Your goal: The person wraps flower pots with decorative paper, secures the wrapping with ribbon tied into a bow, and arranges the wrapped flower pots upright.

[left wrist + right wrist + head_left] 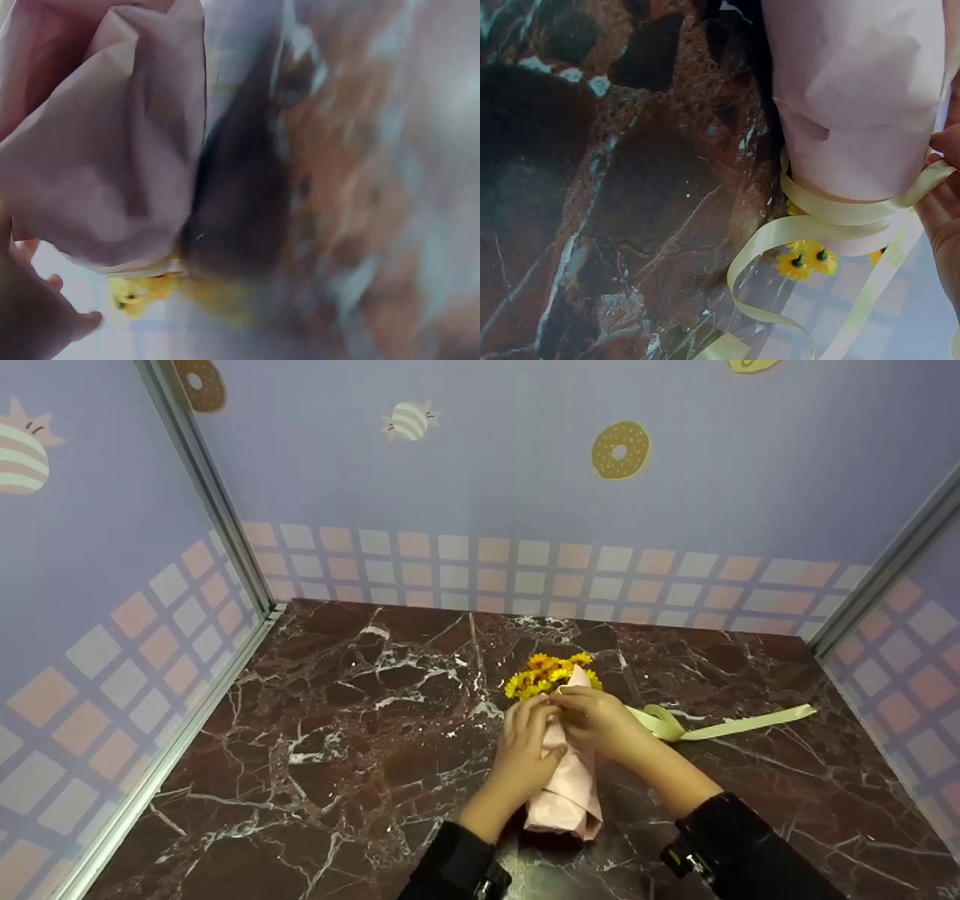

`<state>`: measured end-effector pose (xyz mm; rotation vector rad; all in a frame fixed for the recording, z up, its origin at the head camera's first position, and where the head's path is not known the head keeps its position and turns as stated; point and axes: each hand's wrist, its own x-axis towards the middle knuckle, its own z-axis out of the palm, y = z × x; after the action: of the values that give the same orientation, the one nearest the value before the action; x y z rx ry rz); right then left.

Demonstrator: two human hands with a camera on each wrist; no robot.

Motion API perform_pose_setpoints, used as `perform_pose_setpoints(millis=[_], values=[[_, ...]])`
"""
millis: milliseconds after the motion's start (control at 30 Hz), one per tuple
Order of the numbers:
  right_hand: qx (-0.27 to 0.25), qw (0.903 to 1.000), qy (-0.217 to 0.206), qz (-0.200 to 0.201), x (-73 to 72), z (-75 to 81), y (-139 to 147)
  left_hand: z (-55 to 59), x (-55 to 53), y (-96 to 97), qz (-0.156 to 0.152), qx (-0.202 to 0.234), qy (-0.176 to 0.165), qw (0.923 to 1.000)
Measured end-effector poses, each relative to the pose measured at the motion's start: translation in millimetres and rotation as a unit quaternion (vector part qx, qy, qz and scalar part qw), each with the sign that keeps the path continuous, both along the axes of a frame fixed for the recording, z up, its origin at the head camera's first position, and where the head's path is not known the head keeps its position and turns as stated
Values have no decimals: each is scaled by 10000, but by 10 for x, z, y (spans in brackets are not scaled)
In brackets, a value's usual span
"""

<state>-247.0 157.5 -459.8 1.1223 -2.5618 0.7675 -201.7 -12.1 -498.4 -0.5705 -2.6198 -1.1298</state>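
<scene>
A bouquet of yellow and orange flowers [546, 676] lies on the table, wrapped in pale pink paper [566, 802]. My left hand [527, 750] grips the wrapped bouquet from its left side, thumb on the paper. In the left wrist view that hand [37, 307] shows beside the pink paper [112, 150]. Near the flower heads, my right hand [604, 720] is close to the left fingertips. The right wrist view has a pale yellow ribbon [840, 210] passing round the paper, and the right hand [945, 217] pinches it at the side. Fingers hide part of the ribbon.
The ribbon's loose tail [750, 724] stretches right across the dark marbled table [337, 750]. Patterned panels stand behind [480, 480] and at the left [82, 607] and right, joined by metal corner posts [217, 495].
</scene>
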Motion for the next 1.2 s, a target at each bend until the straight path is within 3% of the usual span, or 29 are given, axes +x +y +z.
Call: perform_pose_setpoints(millis=[100, 200, 300, 433, 567, 700, 967, 1200], values=[[-168, 9997, -180, -76, 5, -23, -3, 107, -25, 3, 56, -589, 844, 9947], [-275, 9990, -310, -160, 14, -36, -8, 200, -74, 28, -273, -843, 1323, 9872], [-300, 9988, -337, -207, 24, -45, 1, 238, -110, 68, -547, -742, 1255, 9878], [-288, 9989, -297, -241, 40, -37, 39, 189, -119, 127, -268, -614, 1078, 9919], [-359, 9973, -580, -255, 38, -22, 107, 111, -111, 178, -30, -691, 1360, 9883], [-625, 9915, -1073, -393, 14, -23, 193, 94, -83, 200, 59, -551, 1347, 9893], [-816, 9862, -1375, -422, 46, -64, 242, 95, -57, 223, 80, -438, 1113, 9928], [-682, 9874, -1391, -321, 89, -26, 191, 56, -51, 241, 350, 275, 1243, 9912]])
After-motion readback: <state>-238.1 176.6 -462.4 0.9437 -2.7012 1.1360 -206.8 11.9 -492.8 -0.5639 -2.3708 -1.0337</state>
